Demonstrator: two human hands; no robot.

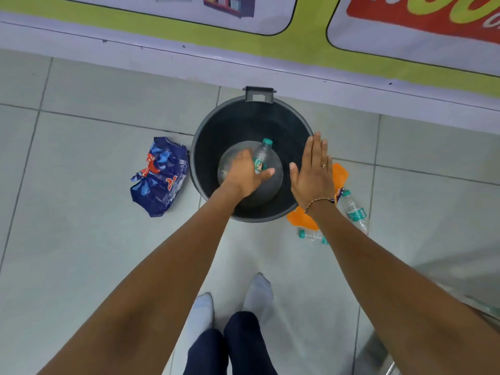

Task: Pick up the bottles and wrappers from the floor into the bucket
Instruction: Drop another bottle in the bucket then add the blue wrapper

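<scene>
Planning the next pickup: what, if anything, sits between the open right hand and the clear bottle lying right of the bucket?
Nothing visible. The open right hand hovers above the orange wrapper; the clear teal-capped plastic bottle lies uncovered beside the black plastic bucket.

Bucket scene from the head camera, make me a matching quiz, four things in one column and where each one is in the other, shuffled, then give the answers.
Things:
1. blue wrapper
2. orange wrapper
3. bottle in the left hand
4. right hand

Places:
A. held over the inside of the bucket
B. open and flat above the bucket's right rim
C. on the floor left of the bucket
D. on the floor right of the bucket, partly under the right hand

Pairs: 1-C, 2-D, 3-A, 4-B
</scene>
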